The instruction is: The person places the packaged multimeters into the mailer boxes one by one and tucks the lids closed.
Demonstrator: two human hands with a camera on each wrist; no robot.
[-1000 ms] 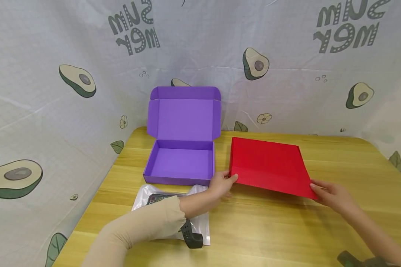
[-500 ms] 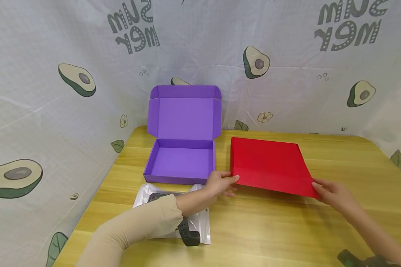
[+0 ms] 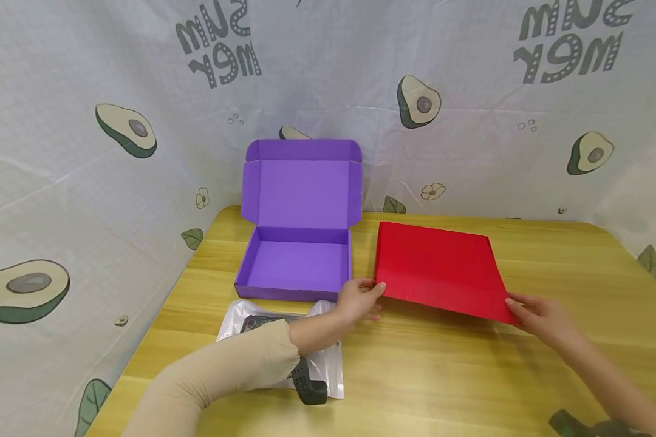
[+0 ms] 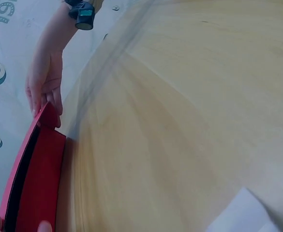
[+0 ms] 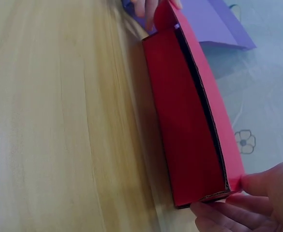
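A red cardboard box lies on the table with its lid folded over. The lid's front edge stands a little raised, and a dark gap shows under it in both wrist views. My left hand pinches the lid's front left corner. At the front right corner my right hand grips the lid; in the right wrist view that hand has its thumb on the lid corner and fingers below, by the box's front wall. Beyond my left hand stands a purple cardboard box, lid upright, with nothing inside.
Under my left forearm lies a clear plastic bag with something dark in it, partly hidden by the sleeve. The wooden table backs onto a white curtain printed with avocados.
The red lid's front edge has shifted very slightly left with both hands, still on its corners. The purple box and the bag stay in place.
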